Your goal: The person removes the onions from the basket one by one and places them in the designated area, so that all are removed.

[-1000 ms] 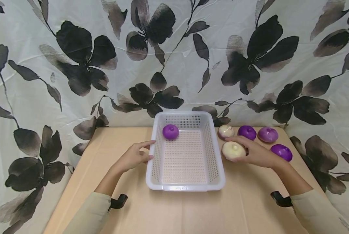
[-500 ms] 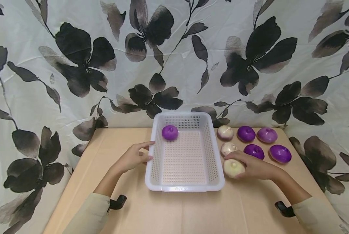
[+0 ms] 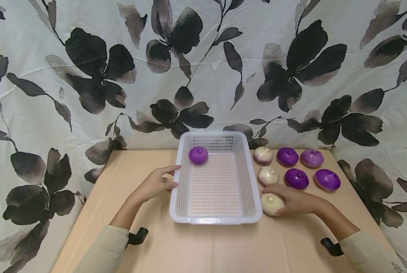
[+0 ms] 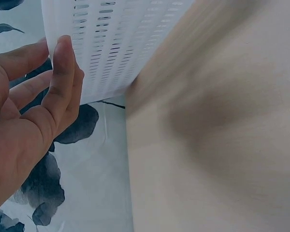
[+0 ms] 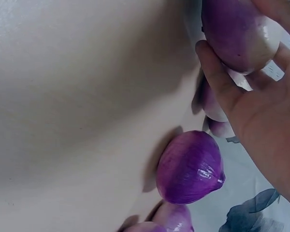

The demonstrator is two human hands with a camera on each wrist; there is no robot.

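My right hand (image 3: 293, 199) grips a pale onion (image 3: 271, 204) low at the right of the white plastic basket (image 3: 216, 220). In the right wrist view, that onion (image 5: 239, 34) shows a purple side, with fingers curled around it. At the basket's left rim, my left hand (image 3: 155, 183) touches with the tips of its index finger and thumb; the left wrist view shows its fingers against the perforated wall (image 4: 106, 48). Inside the basket, near the back left corner, sits a purple onion (image 3: 198, 155).
Two pale onions (image 3: 263, 155) stand in line behind the held one, beside the basket. Several purple onions (image 3: 296, 178) lie further right. A floral cloth (image 3: 230, 113) hangs behind the wooden table (image 3: 148, 242).
My right hand has brought the pale onion toward the front of the table, uncovering another pale onion and a purple one behind it. The left hand stays at the basket rim.
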